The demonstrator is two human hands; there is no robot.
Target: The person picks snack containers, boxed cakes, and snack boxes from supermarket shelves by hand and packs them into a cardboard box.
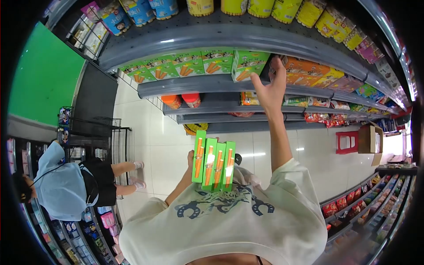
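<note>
Several green snack boxes [213, 163] with pictures of rolled biscuit sticks stand side by side against my chest. My left hand [191, 159] holds them from the left; most of its fingers are hidden behind them. My right hand [271, 88] reaches up to the shelf with thumb and fingers spread. Its thumb overlaps the lower right corner of a green box [248, 64], and its fingertips extend into the dark gap beside that box. Whether they touch the box I cannot tell. This box juts out further than the row of matching green boxes [187, 64] to its left.
Orange boxes [304, 70] stand right of the gap. Yellow-labelled jars [282, 9] line the shelf above. Red-lidded jars [191, 100] sit lower. At left, a person in light blue [66, 185] stands near a black wire rack [115, 132]. A red stool [346, 142] is at right.
</note>
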